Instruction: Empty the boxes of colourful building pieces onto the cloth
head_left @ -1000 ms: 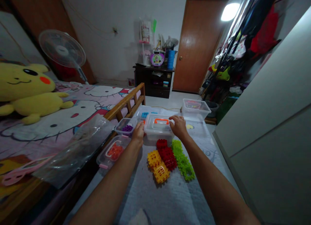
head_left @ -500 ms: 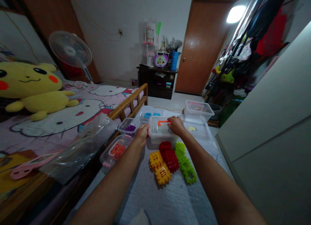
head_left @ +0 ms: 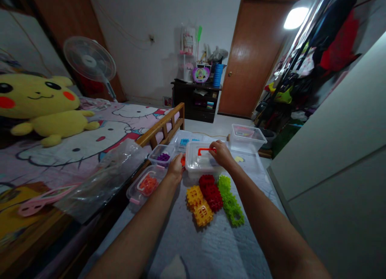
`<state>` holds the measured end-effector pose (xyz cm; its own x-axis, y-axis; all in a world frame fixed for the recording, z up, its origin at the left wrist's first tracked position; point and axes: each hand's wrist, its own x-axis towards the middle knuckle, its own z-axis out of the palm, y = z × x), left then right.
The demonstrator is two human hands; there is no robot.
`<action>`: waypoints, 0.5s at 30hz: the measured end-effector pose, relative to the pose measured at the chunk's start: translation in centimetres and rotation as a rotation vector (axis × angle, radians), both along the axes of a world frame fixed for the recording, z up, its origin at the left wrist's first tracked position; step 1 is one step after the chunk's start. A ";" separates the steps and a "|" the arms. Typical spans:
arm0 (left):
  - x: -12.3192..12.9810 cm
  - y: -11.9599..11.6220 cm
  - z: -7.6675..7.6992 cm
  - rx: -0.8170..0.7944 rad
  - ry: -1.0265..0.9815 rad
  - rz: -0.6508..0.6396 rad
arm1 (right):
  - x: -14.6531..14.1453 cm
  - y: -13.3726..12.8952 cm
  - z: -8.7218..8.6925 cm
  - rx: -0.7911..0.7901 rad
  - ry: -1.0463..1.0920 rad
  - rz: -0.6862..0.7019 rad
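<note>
Before me stands a clear plastic box with a see-through lid and an orange handle on top. My right hand is closed on the handle's right end. My left hand is at the box's left side, its fingers closed on the orange latch there. Just on the near side of the box lie toothed plastic building blocks: yellow blocks, dark red blocks and lime green blocks. Whether the lid sits fully down is hard to tell.
On the left, a clear tub holds purple pieces, and a pink-latched box shows orange pieces. Blue pieces lie in a container behind. An open clear bin stands at the back right. The bed's wooden rail runs along the left.
The view has shifted slightly. The lid now looks a little more tipped toward me, with my right hand still at the handle and my left still at the latch.
</note>
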<state>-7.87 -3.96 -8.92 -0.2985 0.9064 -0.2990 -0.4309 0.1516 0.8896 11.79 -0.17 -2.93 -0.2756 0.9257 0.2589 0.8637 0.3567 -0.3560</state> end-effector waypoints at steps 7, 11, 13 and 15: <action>-0.3 0.1 -0.1 0.010 0.149 -0.039 | 4.5 -2.3 0.8 0.231 0.404 -0.108; -0.1 0.6 -0.5 -0.002 0.310 -0.075 | 9.2 -4.7 0.8 0.311 0.494 -0.379; 0.0 0.8 -0.7 0.012 0.400 -0.107 | 11.4 -6.0 0.0 0.305 0.486 -0.492; -0.1 1.1 -0.8 0.039 0.453 -0.132 | 13.2 -7.0 -1.5 0.278 0.461 -0.589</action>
